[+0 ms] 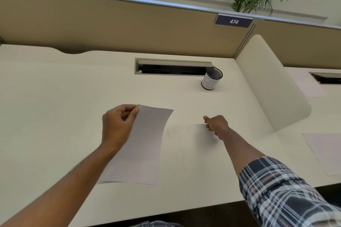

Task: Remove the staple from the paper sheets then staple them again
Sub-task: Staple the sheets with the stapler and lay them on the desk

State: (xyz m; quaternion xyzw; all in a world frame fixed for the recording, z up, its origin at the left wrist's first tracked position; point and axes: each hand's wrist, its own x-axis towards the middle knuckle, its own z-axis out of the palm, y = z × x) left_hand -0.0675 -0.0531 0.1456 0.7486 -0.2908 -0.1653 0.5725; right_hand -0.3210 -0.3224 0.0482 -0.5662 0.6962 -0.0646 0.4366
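Left hand (118,125) pinches the paper sheets (145,145) by their far corner, probably steadying the stapled spot; right hand (215,124), fingers curled, seemingly empty, hovers between them and the pen cup (211,78).

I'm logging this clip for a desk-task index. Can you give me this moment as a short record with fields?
setting: office desk with a partition behind it
paper sheets: on the desk, far left corner lifted
left hand: pinches that corner
right hand: over the bare desk, fingers curled; whether it holds anything cannot be told
cup: mesh, far right, beside the cable slot
stapler: none in view
sign: reads 474
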